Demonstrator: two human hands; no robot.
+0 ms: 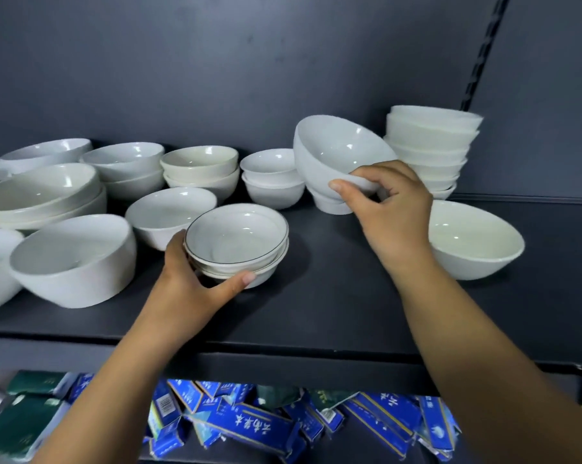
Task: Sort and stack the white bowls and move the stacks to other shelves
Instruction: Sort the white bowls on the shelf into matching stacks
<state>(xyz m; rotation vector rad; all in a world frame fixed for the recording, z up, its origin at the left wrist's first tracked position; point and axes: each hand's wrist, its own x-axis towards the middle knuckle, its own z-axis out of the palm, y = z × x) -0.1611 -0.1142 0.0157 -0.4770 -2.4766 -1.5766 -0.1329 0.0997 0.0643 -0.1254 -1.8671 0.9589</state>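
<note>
Many white bowls stand on a dark shelf (316, 313). My left hand (196, 283) grips a short stack of two dark-rimmed bowls (236, 239) near the shelf's middle, thumb at the front and fingers behind. My right hand (390, 202) pinches the rim of a tilted footed bowl (333, 155), which leans toward me. It looks nested on another footed bowl whose base shows beneath it. Behind my right hand rises a tall stack of bowls (430, 145).
A large single bowl (473, 242) sits at the right. More bowls and short stacks (196, 169) crowd the left half, with a big tilted bowl (75, 259) at front left. Blue and green boxes (249, 426) fill the shelf below.
</note>
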